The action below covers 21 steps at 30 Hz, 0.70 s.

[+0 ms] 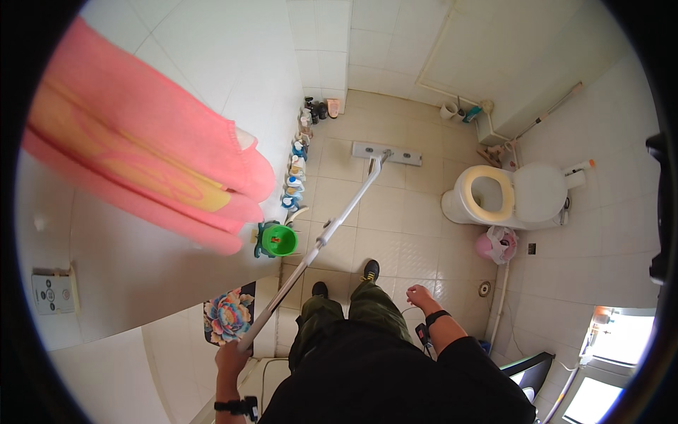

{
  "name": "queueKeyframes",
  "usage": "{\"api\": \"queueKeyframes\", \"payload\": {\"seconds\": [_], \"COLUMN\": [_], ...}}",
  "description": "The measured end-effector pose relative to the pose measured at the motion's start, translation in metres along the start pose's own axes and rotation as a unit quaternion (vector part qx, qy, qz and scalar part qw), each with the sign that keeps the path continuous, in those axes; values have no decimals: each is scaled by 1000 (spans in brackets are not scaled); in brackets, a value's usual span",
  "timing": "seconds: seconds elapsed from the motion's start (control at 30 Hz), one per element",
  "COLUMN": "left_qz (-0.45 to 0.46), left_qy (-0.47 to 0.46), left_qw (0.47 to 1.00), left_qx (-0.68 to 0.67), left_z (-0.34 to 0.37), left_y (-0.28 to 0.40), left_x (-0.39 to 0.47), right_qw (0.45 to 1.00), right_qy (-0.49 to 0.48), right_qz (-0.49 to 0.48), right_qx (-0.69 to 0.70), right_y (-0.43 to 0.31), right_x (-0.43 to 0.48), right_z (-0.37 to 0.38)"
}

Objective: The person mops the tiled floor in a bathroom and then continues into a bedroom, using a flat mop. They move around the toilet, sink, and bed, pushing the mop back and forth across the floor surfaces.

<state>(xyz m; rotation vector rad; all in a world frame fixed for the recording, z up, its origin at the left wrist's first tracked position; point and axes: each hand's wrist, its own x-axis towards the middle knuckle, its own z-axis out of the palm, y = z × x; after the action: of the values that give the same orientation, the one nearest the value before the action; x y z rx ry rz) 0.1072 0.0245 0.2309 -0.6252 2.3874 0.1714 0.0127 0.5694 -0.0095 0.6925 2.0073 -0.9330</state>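
Observation:
My left hand (231,360) grips the upper end of a metal mop pole at the lower left. The flat mop (339,222) slants away from it across the tiled floor. Its long rectangular head (386,153) lies flat on the beige tiles (378,209), out beyond my shoes. My right hand (421,296) hangs at my right side, well apart from the pole. Its fingers are curled in, and I see nothing in them.
Bottles (296,169) line the left wall, near a green container (279,240). Pink towels (153,138) hang at upper left. At right stand a toilet (461,204) with its lid raised and a pink bin (484,246). A floral mat (229,315) lies near my left hand.

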Motion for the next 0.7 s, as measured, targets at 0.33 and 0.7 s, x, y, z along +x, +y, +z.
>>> {"api": "queueKeyframes", "payload": {"seconds": [0.33, 0.7], "left_qz": [185, 218], "left_qy": [-21, -27], "left_qw": [982, 973], "left_qx": [-23, -75], "left_z": [-23, -19], "left_y": [209, 320], "left_x": [99, 129], "right_qw": [995, 992], "right_qy": [10, 49], "right_qz": [-27, 75], "right_qx": [100, 92], "right_y": [4, 51], "right_x": [10, -12], "right_z": [-26, -62]}}
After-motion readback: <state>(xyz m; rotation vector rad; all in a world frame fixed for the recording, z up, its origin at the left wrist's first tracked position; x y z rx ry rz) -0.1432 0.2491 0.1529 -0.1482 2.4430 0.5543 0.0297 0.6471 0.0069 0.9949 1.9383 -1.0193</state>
